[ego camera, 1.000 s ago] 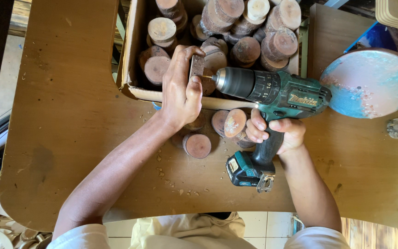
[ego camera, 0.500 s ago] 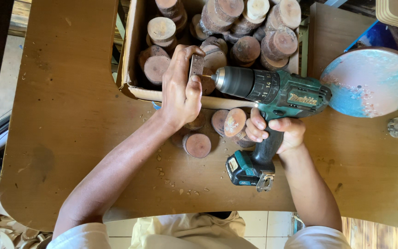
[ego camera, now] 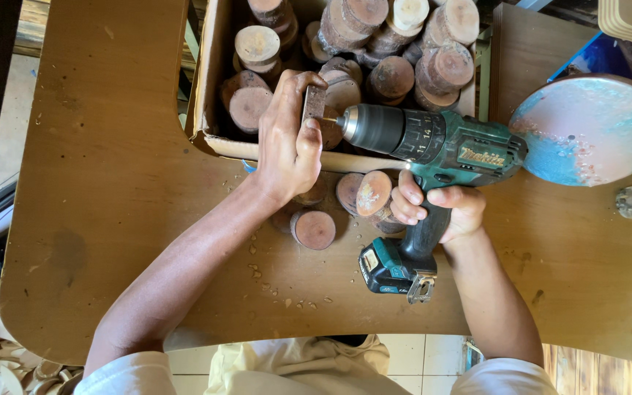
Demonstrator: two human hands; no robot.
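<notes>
While the left hand (ego camera: pixel 292 143) pinches a small wood piece (ego camera: pixel 314 106) upright, fingers closed around it, the bit of the teal cordless drill (ego camera: pixel 433 150) presses straight into its right face. That piece sits just over the near wall of the cardboard box (ego camera: pixel 210 110), so thumb and fingers are basically right beside the bit tip. Right hand (ego camera: pixel 440 208) is wrapped tight around the drill's grip, just right of the piece and a bit nearer, with the battery pack hanging toward the near edge of the table.

Box is stuffed with round log slices (ego camera: pixel 393 51), filling the far side, so no slack there. A few loose wood discs (ego camera: pixel 314 228) lie on the wooden table (ego camera: pixel 111 219) just near the box, tucked between the two hands and partly under the drill. Small chips are scattered nearer still.

Off to the right a round blue-and-pink painted disc (ego camera: pixel 587 132) nearly touches the back of the drill, so that side's tight. Left half of the table has the open room, running out to its rounded left edge.
</notes>
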